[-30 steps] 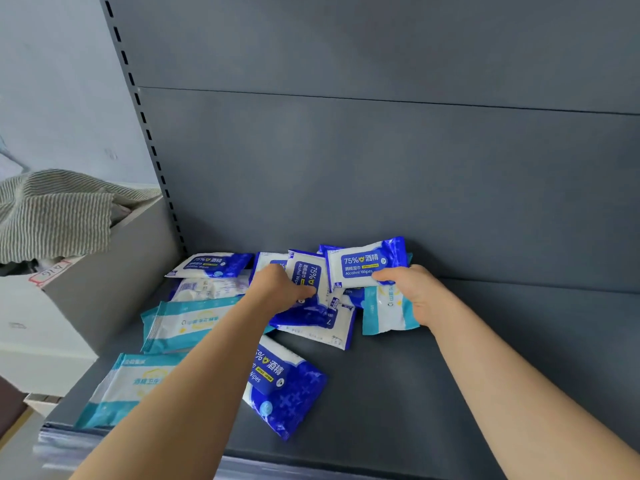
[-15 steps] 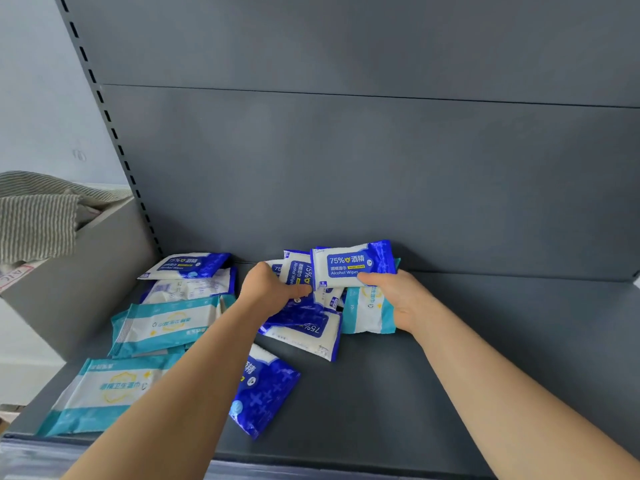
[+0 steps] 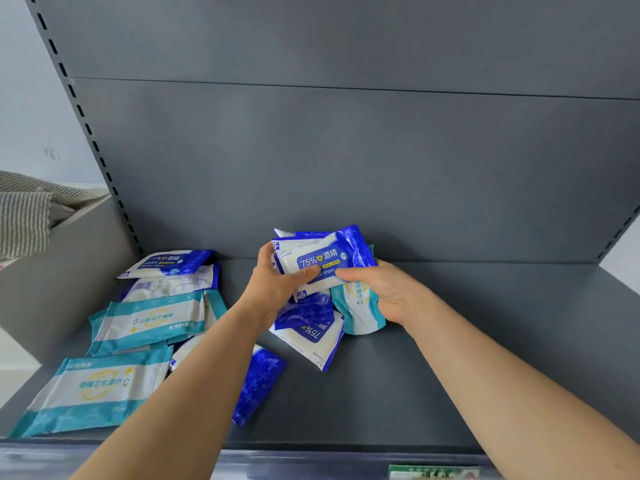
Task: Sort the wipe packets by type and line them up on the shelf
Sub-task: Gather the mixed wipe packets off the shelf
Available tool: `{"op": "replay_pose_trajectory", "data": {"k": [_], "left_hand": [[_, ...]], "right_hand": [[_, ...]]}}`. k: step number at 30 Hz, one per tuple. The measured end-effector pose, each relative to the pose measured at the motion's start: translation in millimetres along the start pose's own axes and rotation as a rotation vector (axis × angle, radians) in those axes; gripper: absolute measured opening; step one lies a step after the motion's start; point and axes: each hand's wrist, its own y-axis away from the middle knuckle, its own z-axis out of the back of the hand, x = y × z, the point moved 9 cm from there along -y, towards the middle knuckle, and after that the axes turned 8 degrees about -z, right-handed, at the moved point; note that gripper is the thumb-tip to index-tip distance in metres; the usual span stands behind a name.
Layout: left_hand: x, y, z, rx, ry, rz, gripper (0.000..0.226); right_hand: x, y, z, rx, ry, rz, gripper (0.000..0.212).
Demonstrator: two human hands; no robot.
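Observation:
A stack of blue alcohol wipe packets (image 3: 322, 258) is raised above the dark grey shelf (image 3: 398, 375) near the back panel. My left hand (image 3: 273, 282) grips the stack from its left side, thumb across the front. My right hand (image 3: 384, 292) holds it from the right, and a teal packet (image 3: 360, 306) sits under its palm. More blue packets (image 3: 308, 327) lie below the hands, one (image 3: 258, 386) beside my left forearm. Teal-and-white packets (image 3: 149, 322) (image 3: 93, 393) lie at the left, with a blue one (image 3: 169, 263) behind them.
A grey box (image 3: 52, 271) with striped cloth (image 3: 24, 216) in it stands left of the shelf upright. The shelf's right half is bare grey metal. A price rail (image 3: 311, 465) runs along the front edge.
Both hands have come together and lifted several blue packets into one stack; earlier each hand held its own packet apart. The camera shifted slightly left and closer.

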Motion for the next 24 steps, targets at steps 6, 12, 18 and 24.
{"op": "replay_pose_trajectory", "data": {"k": [6, 12, 18, 24], "left_hand": [[0, 7, -3, 0.075, 0.062, 0.029, 0.057], [-24, 11, -16, 0.179, 0.137, -0.047, 0.061], [-51, 17, -41, 0.247, 0.128, -0.133, 0.063], [-67, 31, -75, 0.346, 0.155, -0.163, 0.063]], "right_hand": [[-11, 18, -2, -0.05, -0.048, 0.006, 0.017], [0, 47, 1, -0.1, -0.152, 0.053, 0.015], [17, 79, 15, -0.175, -0.178, 0.124, 0.015], [26, 112, 38, -0.251, -0.201, 0.179, 0.025]]}}
